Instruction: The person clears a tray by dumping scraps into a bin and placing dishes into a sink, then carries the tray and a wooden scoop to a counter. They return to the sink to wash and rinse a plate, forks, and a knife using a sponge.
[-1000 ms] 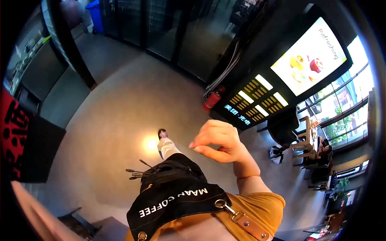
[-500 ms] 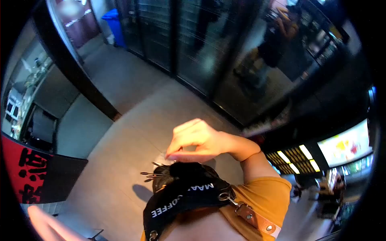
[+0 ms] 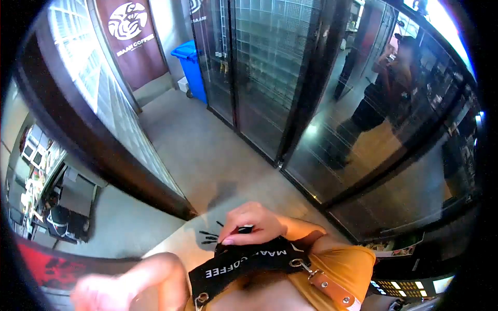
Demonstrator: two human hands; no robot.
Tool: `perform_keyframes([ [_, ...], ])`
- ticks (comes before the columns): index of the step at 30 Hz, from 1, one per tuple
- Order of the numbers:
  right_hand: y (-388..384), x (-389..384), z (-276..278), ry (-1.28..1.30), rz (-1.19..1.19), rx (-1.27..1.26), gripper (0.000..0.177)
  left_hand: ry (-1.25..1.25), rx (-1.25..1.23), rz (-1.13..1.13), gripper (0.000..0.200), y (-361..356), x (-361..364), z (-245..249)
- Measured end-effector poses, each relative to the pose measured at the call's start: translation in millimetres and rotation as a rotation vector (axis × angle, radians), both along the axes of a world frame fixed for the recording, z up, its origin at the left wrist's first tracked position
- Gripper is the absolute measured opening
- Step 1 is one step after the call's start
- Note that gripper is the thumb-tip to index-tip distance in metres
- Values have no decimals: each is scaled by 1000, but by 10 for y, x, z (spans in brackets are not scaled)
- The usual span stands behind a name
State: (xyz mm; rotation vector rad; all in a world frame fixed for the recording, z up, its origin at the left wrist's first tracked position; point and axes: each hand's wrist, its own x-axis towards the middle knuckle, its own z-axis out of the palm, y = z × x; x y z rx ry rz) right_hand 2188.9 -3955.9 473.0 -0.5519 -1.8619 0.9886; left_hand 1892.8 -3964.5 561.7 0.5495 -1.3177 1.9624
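Observation:
In front of my chest, my right hand [image 3: 251, 223] is curled with thumb and fingers pinched together. Something small and dark shows between its fingers, and I cannot tell what it is. Just below it lies the black apron [image 3: 244, 264] with white "MAAN COFFEE" lettering, over an orange-yellow shirt [image 3: 347, 267]. Several thin dark sticks [image 3: 210, 237] poke out from the apron's front beside the fingers. My left hand [image 3: 98, 293] hangs out at the lower left, smeared by motion, near a red panel [image 3: 49, 259].
Dark-framed glass doors [image 3: 264, 78] line the right, reflecting a person [image 3: 389, 88]. Grey floor [image 3: 181, 135] runs ahead to a blue bin [image 3: 192, 72] and a brown curtain [image 3: 136, 46] with a logo. A dark post [image 3: 114, 155] and a cluttered counter [image 3: 39, 181] stand left.
The view has moved forward and tilted up toward the bin and curtain. My right hand sits closer to the apron. More of my left arm shows at lower left.

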Motion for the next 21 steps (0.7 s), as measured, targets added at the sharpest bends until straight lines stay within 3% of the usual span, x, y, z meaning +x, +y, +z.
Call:
perform_keyframes([
  [2, 711, 233, -63, -61, -144, -70, 10, 215, -387, -412, 15, 1087, 666, -29],
  [3, 1066, 352, -181, -69, -226, -81, 12, 722, -745, 219, 13, 1608, 947, -291],
  [4, 1407, 485, -280, -80, -299, -88, 14, 1254, -613, 401, 17, 2128, 919, -526],
  [6, 2133, 819, -414, -141, -372, -152, 18, 1568, -502, 586, 18, 2980, 1303, -648],
  [8, 2860, 1075, -678, -62, -511, -270, 19, 1750, -636, 397, 19, 3763, 1471, -859],
  [10, 3806, 1258, -765, 23, -621, -338, 20, 1963, -844, 386, 17, 4665, 1600, -1151],
  [12, 4828, 1373, -791, 117, -671, -412, 19, 1942, -1020, 266, 19, 5453, 1600, -1328],
  [18, 7686, 1021, -594, 29, -332, -337, 21, 1682, -1501, 105, 19, 7234, 1245, -1544],
  [21, 8941, 646, -673, 4, -99, -366, 13, 1496, -1687, 257, 18, 8107, 1045, -1838],
])
